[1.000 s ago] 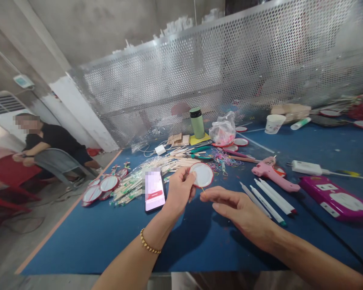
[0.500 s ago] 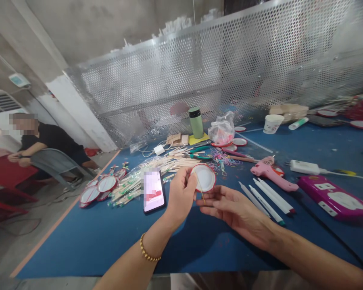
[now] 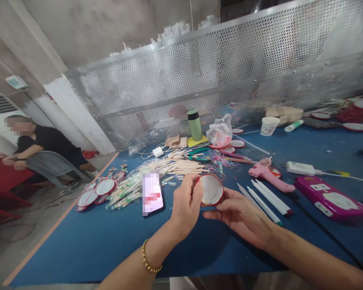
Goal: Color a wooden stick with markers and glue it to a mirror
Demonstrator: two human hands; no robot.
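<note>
Between my hands is a small drum (image 3: 213,190) with a red rim and a white face, tilted toward me. My left hand (image 3: 186,207) grips its left edge, thumb on the near side. A thin yellow band (image 3: 202,187) crosses the drum beside that thumb. My right hand (image 3: 245,219) is at the lower right rim, its fingers curled against and partly behind the drum. The phone (image 3: 152,192) lies left of my left hand. To the right of my right hand are several white markers (image 3: 266,203) and a pink glue gun (image 3: 269,176).
On the blue table (image 3: 93,245), more red-rimmed drums (image 3: 105,186) lie at left beside bagged wooden sticks (image 3: 127,189). Behind are pliers (image 3: 196,155), colourful bands (image 3: 225,161), a green bottle (image 3: 195,125) and a paper cup (image 3: 269,126). A magenta case (image 3: 332,199) lies right. A person (image 3: 48,141) sits at left.
The drum has shifted right and slightly down, and its side now shows more. My right fingers have come up from the yellow band onto the drum's rim.
</note>
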